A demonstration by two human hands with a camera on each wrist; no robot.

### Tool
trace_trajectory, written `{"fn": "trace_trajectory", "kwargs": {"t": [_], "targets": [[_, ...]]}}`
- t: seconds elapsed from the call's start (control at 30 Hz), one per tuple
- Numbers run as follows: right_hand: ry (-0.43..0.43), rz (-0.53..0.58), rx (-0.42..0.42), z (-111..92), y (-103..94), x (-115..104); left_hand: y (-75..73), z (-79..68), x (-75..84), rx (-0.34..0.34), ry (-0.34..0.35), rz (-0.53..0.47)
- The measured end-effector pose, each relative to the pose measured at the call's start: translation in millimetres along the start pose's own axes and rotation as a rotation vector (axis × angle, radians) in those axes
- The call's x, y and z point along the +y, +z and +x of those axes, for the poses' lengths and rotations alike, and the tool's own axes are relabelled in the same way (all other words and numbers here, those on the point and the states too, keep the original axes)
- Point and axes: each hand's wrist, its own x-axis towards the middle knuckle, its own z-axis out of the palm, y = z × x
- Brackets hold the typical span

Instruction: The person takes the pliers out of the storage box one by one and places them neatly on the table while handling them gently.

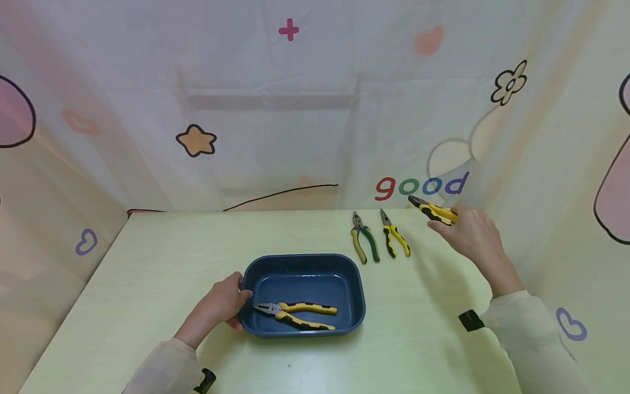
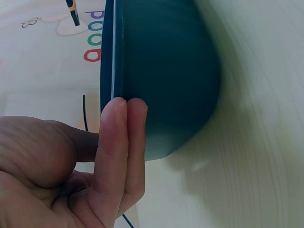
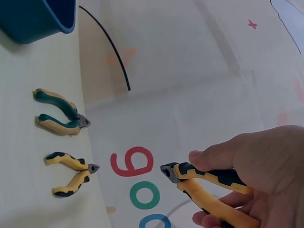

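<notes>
My left hand (image 1: pixel 221 300) pinches the left wall of a blue tray (image 1: pixel 361 295), thumb over the rim and fingers outside; the left wrist view shows two fingertips (image 2: pixel 114 114) against the wall. Inside the tray lie yellow-and-black combination pliers (image 1: pixel 307 307), handles toward the right. In my right hand (image 1: pixel 474 232) is another yellow-and-black pair of pliers (image 1: pixel 435 210), raised above the table with its nose pointing up and left. The right wrist view shows its handles (image 3: pixel 213 178) spread, the thumb along one and fingers around the other.
Green-and-tan pliers (image 1: pixel 364 238) lie behind the tray on the right. Beside them are yellow-and-black long-nose pliers (image 1: pixel 394 234), both with noses toward the back edge. A printed curtain (image 1: pixel 266 137) hangs behind the pale table (image 1: pixel 162 273).
</notes>
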Motion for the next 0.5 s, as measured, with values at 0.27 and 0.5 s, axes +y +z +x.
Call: {"fn": "trace_trajectory", "kwargs": {"t": [0.27,0.5], "targets": [[0.031,-0.008,-0.021,9.3,9.3,13.2,0.5,1.0,-1.1,0.000,0.007,-0.001],[0.057,-0.016,-0.050,14.9,17.8,27.3,0.0,0.6,-1.3,0.000,0.001,0.005]]}}
